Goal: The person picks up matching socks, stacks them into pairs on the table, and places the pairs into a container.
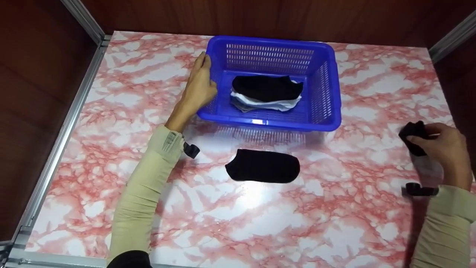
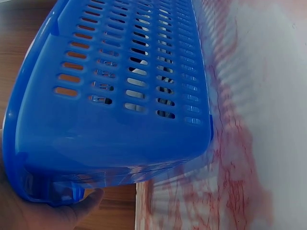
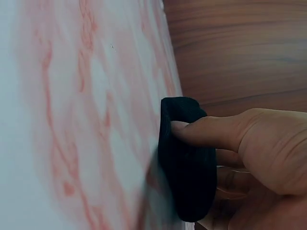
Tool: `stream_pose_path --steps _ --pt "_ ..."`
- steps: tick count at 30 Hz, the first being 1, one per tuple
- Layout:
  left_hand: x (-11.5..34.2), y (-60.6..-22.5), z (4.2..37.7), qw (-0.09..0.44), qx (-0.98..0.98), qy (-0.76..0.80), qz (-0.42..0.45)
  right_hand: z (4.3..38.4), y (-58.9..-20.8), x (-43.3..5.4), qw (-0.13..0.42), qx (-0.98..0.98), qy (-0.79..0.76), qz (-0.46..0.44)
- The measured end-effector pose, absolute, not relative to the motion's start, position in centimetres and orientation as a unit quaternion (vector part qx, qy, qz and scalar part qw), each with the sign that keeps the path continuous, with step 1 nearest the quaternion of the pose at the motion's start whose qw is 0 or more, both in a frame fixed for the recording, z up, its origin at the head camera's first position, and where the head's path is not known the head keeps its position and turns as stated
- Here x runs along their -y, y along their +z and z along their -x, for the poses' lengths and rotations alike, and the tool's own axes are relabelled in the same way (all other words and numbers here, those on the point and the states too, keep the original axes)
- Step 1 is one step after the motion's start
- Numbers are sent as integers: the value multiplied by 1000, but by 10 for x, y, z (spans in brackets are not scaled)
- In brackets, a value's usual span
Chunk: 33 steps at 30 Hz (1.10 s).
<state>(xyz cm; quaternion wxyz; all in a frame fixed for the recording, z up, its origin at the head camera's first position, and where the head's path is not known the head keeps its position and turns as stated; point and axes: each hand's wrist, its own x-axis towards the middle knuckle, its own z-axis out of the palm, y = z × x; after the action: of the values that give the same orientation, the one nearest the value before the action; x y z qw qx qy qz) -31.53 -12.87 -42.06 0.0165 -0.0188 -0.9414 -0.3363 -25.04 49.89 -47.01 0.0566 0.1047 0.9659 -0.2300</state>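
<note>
My left hand (image 1: 199,87) grips the left rim of a blue plastic basket (image 1: 322,87); in the left wrist view the thumb (image 2: 88,203) shows beside the basket's handle. Inside the basket lies a small stack of socks, a black sock (image 1: 266,88) on top of white socks (image 1: 266,103) and a greyish one. Another black sock (image 1: 263,166) lies flat on the table in front of the basket. Far to the right, my right hand (image 1: 446,143) pinches a folded or bunched black sock (image 3: 187,167) between thumb and fingers, just above the table.
The table (image 1: 316,230) has a red and white marbled top. Dark wooden panels (image 1: 275,18) enclose it at the back and sides, with a metal frame (image 1: 70,130) along the left edge. Both wrists carry black straps.
</note>
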Motion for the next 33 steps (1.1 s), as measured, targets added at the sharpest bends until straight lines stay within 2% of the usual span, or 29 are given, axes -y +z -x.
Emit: stream_pose_path --steps 13,25,33 --pt "128 -422 317 34 941 -336 29 255 -465 -492 33 -970 -225 -86" --pt "130 -424 315 37 940 -339 28 249 -433 -453 -40 -970 -235 -56" --pt "128 -424 315 39 939 -339 31 238 -410 -418 -59 -966 -254 0"
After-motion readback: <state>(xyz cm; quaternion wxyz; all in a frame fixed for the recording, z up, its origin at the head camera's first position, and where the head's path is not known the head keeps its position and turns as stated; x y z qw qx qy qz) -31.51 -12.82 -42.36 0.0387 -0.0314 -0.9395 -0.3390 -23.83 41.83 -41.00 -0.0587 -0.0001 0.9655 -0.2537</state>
